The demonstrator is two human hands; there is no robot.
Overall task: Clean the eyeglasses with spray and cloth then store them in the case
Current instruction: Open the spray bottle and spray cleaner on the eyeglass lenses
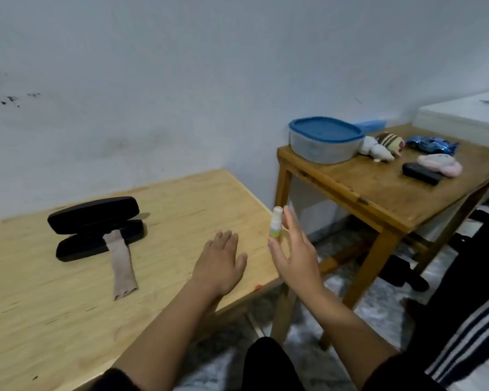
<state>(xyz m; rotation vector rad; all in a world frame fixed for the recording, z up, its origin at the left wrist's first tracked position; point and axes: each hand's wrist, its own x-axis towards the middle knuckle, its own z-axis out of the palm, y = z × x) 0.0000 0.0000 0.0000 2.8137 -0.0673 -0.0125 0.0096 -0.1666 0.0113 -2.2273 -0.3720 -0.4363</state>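
A black eyeglass case (92, 221) lies open at the back left of the light wooden table (54, 300). A beige cloth (122, 263) hangs out of the case's lower half onto the tabletop. No eyeglasses are visible. A small white spray bottle (276, 222) with a green label stands upright at the table's right edge. My right hand (294, 249) is beside it with straight fingers, thumb tip at the bottle's base. My left hand (219, 263) rests flat, palm down, on the table left of the bottle.
A darker wooden side table (378, 198) stands to the right with a blue-lidded container (325, 139), plush toys (384, 145), a blue toy car (432, 143) and a black case (421, 173). A gap of floor separates the two tables. The wall is right behind.
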